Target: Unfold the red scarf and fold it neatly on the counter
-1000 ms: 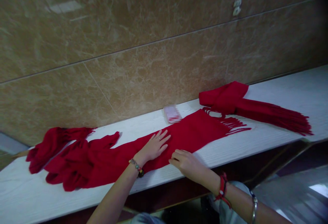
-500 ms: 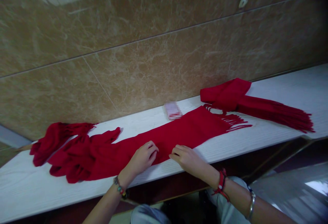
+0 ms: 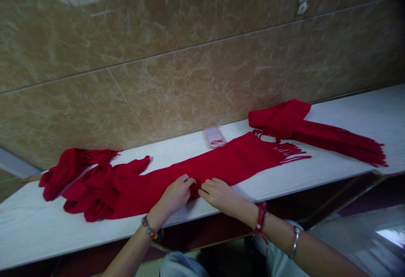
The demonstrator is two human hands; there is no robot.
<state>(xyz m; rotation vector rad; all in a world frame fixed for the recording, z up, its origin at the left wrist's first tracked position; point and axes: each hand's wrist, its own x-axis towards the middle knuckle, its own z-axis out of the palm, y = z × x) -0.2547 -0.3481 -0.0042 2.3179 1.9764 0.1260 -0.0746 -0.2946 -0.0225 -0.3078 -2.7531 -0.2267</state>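
A red scarf [image 3: 221,165] lies spread lengthwise on the white bench top, its fringed end to the right and its left part bunched in folds. At its near edge, about midway along, my left hand [image 3: 177,194] has its fingers curled down onto the cloth, pinching it. Just to the right, my right hand [image 3: 218,193] is also closed on the near edge, fingertips bent in. A narrow gap separates the two hands. The fingertips are partly hidden, so how much cloth they grip is unclear.
A folded red scarf [image 3: 281,118] with a long fringe lies at the right. Another crumpled red scarf [image 3: 65,171] sits at the far left. A small blurred packet [image 3: 214,137] rests near the tiled wall [image 3: 177,91]. The white bench top [image 3: 272,184] ends close to my knees.
My right hand has moved left along the scarf's near edge, closer to my left hand. The left hand has barely moved, and the view has shifted slightly.
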